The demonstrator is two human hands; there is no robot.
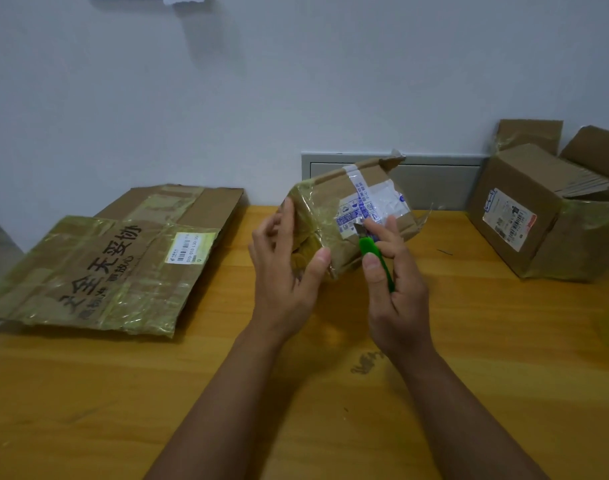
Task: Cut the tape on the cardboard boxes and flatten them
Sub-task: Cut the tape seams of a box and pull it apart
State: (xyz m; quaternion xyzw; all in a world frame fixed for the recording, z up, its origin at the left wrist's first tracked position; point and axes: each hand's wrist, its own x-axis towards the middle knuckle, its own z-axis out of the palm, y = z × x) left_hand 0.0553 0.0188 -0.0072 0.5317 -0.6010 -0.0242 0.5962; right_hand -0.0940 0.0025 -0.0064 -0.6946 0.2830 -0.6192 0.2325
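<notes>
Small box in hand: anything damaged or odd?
Yes. The small box has a torn, ragged top flap with loose tape hanging off its corners. The left hand tilts it off the table while the right hand holds a green cutter against its tape.

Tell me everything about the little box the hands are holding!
The small box is brown cardboard, crumpled, wrapped in shiny clear tape with a white and blue printed strip. It is tilted above the wooden table. The left hand grips its near end; the right hand presses a green cutter against its tape. One top flap sticks up, torn.
</notes>
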